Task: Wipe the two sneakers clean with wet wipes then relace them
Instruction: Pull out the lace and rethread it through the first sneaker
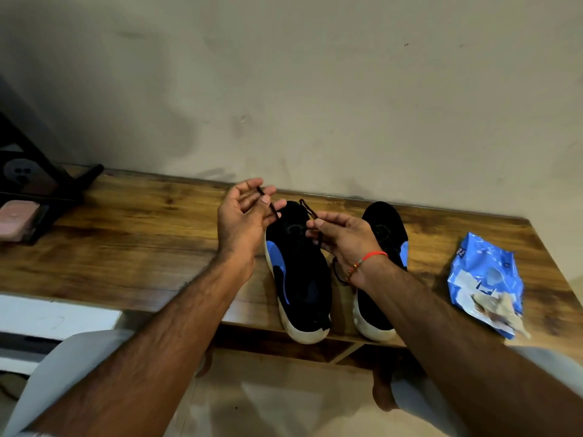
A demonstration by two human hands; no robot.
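Two black and blue sneakers with white soles stand side by side on the wooden table (142,247), toes toward me. Above the left sneaker (299,272) my left hand (243,216) holds one end of a black lace (268,205) between its fingers. My right hand (344,238) pinches the other part of the lace over the same shoe's opening. The right sneaker (388,234) is partly hidden behind my right wrist, which wears a red thread. A blue pack of wet wipes (485,272) lies to the right, with a used, dirty wipe (501,310) on its near end.
A pink case (17,220) and a black stand (47,181) sit at the table's far left. A stained wall runs right behind the table. My knees and bare feet show below the table's front edge.
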